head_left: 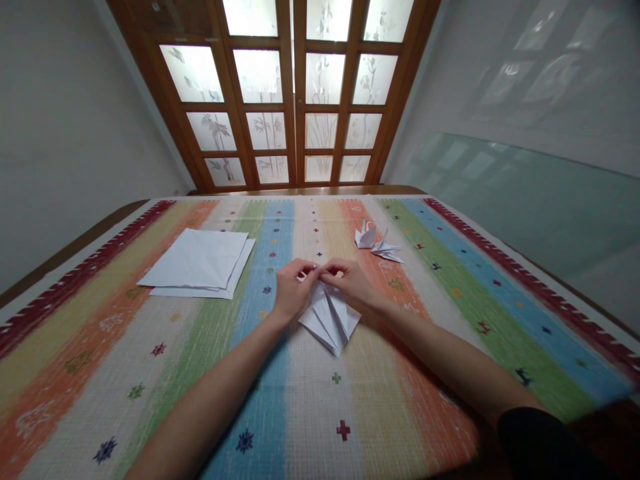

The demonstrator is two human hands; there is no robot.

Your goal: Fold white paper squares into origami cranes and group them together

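A partly folded piece of white paper (pixel 330 317) lies at the middle of the table, its creased flaps spreading toward me. My left hand (pixel 296 285) pinches its far tip from the left. From the right, my right hand (pixel 349 280) pinches the same tip, and the fingertips of both hands meet there. The fingers cover that far end of the paper. Beyond my right hand stand two folded white paper cranes, one upright crane (pixel 366 235) and a flatter crane (pixel 387 250) beside it.
Left of my hands lies a small stack of white paper sheets (pixel 197 260). A striped, patterned tablecloth (pixel 215 373) covers the table. Behind the table are wooden doors with glass panes (pixel 295 120), and a pale glass panel (pixel 525 213) leans along the right wall.
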